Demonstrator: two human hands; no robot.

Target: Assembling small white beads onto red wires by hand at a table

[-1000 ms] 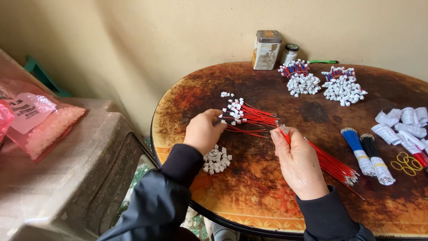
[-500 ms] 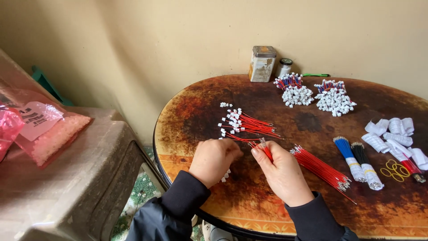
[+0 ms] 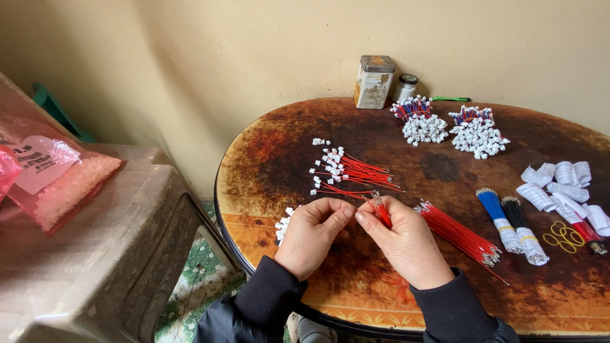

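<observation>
1. Centrally, both hands meet low on the round brown table (image 3: 292,146), fingertips almost touching.
2. The right hand (image 3: 401,240) pinches a small bunch of red wires (image 3: 381,211) between thumb and fingers, its metal-tipped ends poking up at about 11 o'clock from the knuckles.
3. The left hand (image 3: 312,234) is curled, fingers closed towards the right hand's thumb; whether it grips a connector cannot be told.
4. At 12 o'clock from the hands, near them, lies a fan of red wires with white connectors (image 3: 346,171).
5. Just at 9 o'clock of the left hand sits a small heap of loose white connectors (image 3: 282,227), partly hidden by it.
6. At 3 o'clock of the right hand lies a long bundle of bare red wires (image 3: 459,233), close beside it.
7. Farther at 3 o'clock rest a blue wire bundle (image 3: 497,214), a black wire bundle (image 3: 521,225), white paper rolls (image 3: 559,184) and yellow rubber bands (image 3: 562,234).
8. At 1 o'clock, well apart, stand two finished piles (image 3: 451,127), a metal tin (image 3: 373,81) and a small jar (image 3: 405,87).
</observation>
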